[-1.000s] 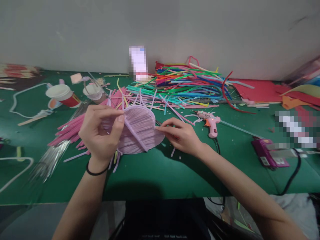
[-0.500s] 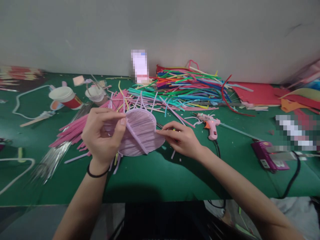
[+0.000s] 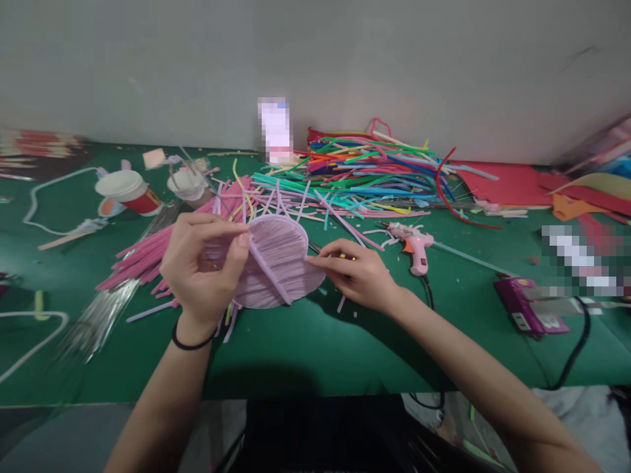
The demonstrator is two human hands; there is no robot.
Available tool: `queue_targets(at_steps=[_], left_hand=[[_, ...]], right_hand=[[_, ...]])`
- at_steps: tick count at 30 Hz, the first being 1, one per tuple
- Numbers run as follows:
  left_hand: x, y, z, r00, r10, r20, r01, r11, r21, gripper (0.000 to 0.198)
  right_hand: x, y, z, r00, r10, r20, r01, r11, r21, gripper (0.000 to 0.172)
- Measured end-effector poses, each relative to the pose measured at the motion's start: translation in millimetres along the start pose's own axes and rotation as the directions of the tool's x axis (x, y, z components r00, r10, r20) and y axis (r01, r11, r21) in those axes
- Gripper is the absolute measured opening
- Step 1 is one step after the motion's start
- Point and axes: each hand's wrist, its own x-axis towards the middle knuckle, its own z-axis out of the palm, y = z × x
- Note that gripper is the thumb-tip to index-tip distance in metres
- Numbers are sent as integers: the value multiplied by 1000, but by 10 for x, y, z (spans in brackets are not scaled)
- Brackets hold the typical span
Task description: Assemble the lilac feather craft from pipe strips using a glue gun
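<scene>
A flat, rounded lilac pipe-cleaner piece (image 3: 283, 253), filled with close rows and crossed by a thicker slanting strip, is held up above the table. My left hand (image 3: 204, 263) pinches its upper left part between thumb and fingers, covering that side. On the opposite edge, my right hand (image 3: 359, 272) closes its fingertips at the rim, near a notch. A dark tool with yellow marks shows partly among the right hand's fingers; its kind is hidden. Loose lilac pipe cleaners (image 3: 279, 200) lie just behind the piece.
A pink glue gun (image 3: 419, 253) lies right of my hands, its cord trailing forward. Multicoloured pipe cleaners (image 3: 379, 171) are heaped along the wall. Pink pipe cleaners (image 3: 142, 259), a paper cup (image 3: 131, 190) and thin wires (image 3: 101, 322) lie left. A purple power strip (image 3: 527, 305) sits right.
Almost nothing differs. Both hands keep their hold on the lilac piece, and the view has shifted very slightly.
</scene>
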Motion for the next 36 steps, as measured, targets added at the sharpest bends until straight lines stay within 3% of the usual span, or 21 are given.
queue_targets(at_steps=[4, 10, 18, 36], left_hand=[[2, -2, -6, 1000, -10, 20, 10, 1000, 6, 18], [5, -51, 1, 1000, 20, -17, -20, 1000, 13, 14], [2, -41, 7, 999, 11, -33, -11, 1000, 7, 12], [11, -35, 13, 998, 42, -37, -43, 999, -15, 15]], right_hand=[[19, 7, -23, 999, -7, 32, 7, 1000, -4, 44], [-5, 47, -97, 982, 50, 180, -46, 999, -24, 66], [-21, 127, -79, 999, 5, 33, -5, 1000, -7, 38], [-38, 109, -43, 995, 43, 87, -49, 997, 61, 44]])
